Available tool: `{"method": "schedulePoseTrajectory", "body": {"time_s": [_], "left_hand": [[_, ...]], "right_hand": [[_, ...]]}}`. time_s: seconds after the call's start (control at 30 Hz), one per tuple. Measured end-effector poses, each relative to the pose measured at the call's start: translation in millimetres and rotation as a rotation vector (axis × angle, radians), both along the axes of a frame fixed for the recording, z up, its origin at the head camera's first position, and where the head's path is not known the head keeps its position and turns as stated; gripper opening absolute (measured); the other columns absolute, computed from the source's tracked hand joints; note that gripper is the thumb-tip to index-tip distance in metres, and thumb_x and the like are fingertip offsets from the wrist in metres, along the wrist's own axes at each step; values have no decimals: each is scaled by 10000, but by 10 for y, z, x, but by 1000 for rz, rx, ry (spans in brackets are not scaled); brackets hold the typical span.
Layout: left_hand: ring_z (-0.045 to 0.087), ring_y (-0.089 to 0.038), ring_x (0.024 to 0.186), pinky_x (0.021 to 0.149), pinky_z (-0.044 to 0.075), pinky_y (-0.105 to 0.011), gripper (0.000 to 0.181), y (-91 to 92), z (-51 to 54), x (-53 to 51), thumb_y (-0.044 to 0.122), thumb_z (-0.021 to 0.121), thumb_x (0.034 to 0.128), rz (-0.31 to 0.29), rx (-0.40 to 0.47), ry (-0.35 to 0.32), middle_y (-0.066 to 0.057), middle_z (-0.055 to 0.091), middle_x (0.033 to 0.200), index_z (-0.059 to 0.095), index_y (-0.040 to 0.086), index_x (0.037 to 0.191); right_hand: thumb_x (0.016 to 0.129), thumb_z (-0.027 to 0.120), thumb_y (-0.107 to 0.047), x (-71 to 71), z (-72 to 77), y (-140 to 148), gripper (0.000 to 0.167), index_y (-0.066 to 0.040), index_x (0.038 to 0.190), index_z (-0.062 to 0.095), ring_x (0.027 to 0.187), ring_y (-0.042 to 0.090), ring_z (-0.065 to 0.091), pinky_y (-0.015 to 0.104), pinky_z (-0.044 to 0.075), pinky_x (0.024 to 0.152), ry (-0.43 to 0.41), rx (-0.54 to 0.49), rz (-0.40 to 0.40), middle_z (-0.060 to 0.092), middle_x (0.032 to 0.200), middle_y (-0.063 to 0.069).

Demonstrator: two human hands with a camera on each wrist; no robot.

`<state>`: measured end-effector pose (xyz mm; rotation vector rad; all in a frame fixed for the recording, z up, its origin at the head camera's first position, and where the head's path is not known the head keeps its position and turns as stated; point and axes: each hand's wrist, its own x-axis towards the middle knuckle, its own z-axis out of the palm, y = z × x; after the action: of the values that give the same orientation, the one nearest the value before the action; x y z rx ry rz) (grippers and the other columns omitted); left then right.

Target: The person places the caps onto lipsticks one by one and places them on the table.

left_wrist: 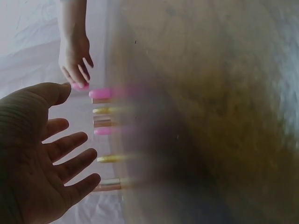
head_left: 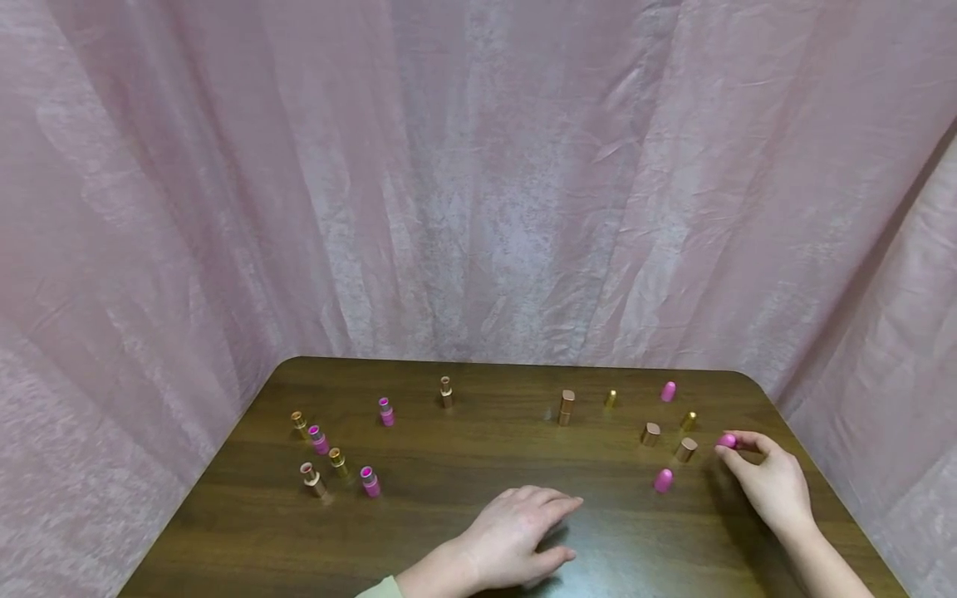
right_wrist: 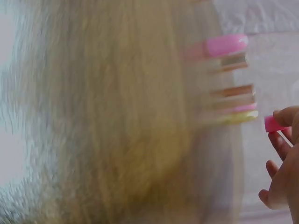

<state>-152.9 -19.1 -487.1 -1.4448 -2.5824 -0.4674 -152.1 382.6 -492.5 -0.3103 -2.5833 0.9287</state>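
Observation:
At the right of the table my right hand [head_left: 773, 486] pinches a pink lipstick cap [head_left: 727, 442] between thumb and fingers. The right wrist view shows the same pink cap [right_wrist: 274, 123] held off the wood, its lower end free. My left hand [head_left: 516, 536] is over the front middle of the table with fingers spread and nothing in it; in the left wrist view its palm and fingers are bare. Nearest the right hand stand a rose-gold cap [head_left: 686, 450], a gold cap [head_left: 689, 421] and a pink cap [head_left: 663, 480].
Uncapped lipstick tubes stand at the left, among them a pink tube [head_left: 370, 482], a gold tube [head_left: 338, 462] and a rose-gold tube [head_left: 313, 480]. A capped rose-gold lipstick [head_left: 566, 408] stands right of centre. Pink curtains [head_left: 493, 183] hang behind the brown table [head_left: 463, 465].

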Motion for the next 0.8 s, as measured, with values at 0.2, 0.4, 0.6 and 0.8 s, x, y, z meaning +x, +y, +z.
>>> {"method": "schedulePoseTrajectory", "body": {"time_s": [0.2,0.4,0.6,0.8], "left_hand": [[550,-132,1282,1025,479,-390,574,-86,20,-35,460,620,1006,17,27,-49,82,571,1421,513,192,1502],[552,-130,1286,1056,457,-387,581,-190,12,-53,442,642,996,37,69,-54,73,570,1435,512,183,1500],[560,-141,1281,1038,472,-411,589,-311,38,-80,424,672,981,58,118,-20,62,577,1431,522,169,1491],[555,-148,1289,1030,477,-428,574,-435,65,-95,434,653,993,83,137,-37,73,572,1433,526,177,1490]], "right_hand": [[941,735,-440,4,210,-233,487,-52,1230,682,1001,-31,560,199,417,739,28,-181,18,724,1117,12],[965,733,-329,-2,415,-592,408,-33,1238,670,1028,-18,618,142,408,866,42,-591,133,722,1115,-151],[993,688,-130,-14,495,-921,174,-28,1132,713,953,80,649,220,448,887,104,-961,283,763,1023,-54],[1037,606,-112,32,480,-1154,139,-160,1070,732,997,91,668,255,500,909,25,-1175,341,740,1006,-68]]}}
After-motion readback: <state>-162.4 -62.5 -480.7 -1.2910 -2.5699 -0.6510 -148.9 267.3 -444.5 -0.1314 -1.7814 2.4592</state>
